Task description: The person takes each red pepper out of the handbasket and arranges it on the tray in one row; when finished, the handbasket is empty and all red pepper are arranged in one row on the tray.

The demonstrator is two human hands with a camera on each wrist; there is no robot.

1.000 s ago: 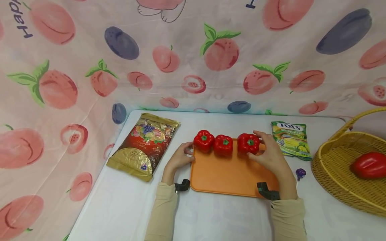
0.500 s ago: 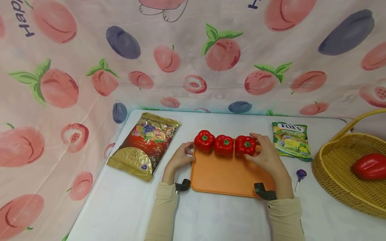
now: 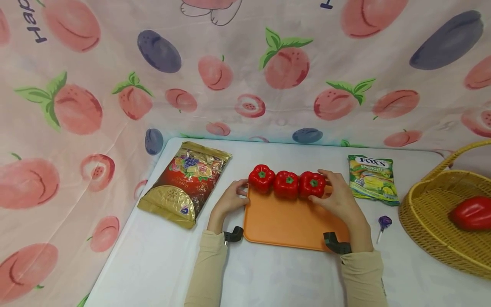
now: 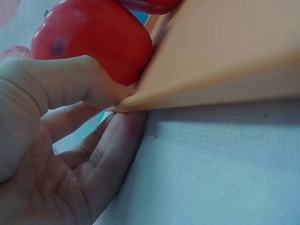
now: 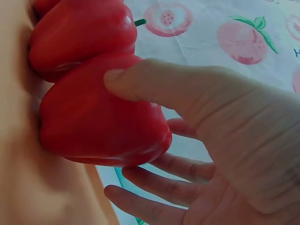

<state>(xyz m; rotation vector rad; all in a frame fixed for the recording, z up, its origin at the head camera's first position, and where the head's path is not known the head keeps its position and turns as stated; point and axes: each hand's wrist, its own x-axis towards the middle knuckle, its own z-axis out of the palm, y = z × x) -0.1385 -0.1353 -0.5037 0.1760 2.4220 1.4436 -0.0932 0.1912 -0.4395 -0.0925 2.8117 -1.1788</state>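
Observation:
Three red bell peppers stand in a row along the far edge of an orange tray (image 3: pixel 287 224): a left pepper (image 3: pixel 261 182), a middle pepper (image 3: pixel 285 189) and a right pepper (image 3: pixel 310 191). My left hand (image 3: pixel 229 200) pinches the tray's left rim, thumb on top and fingers underneath in the left wrist view. Around the right pepper lies my right hand (image 3: pixel 341 200). In the right wrist view its thumb presses the near side of that pepper (image 5: pixel 103 112), while the other fingers reach round beyond it. The right and middle peppers sit side by side, overlapping in that view.
A large gold and red candy bag (image 3: pixel 188 183) lies left of the tray. To the right are a green Fox's candy bag (image 3: pixel 373 179), a purple lollipop (image 3: pixel 384 222) and a yellow wicker basket (image 3: pixel 418 213) holding another red pepper (image 3: pixel 473 214). Fruit-printed cloth hangs behind.
My right hand has shifted left with the right pepper, bringing it up beside the middle one. The left hand stays at the tray's rim.

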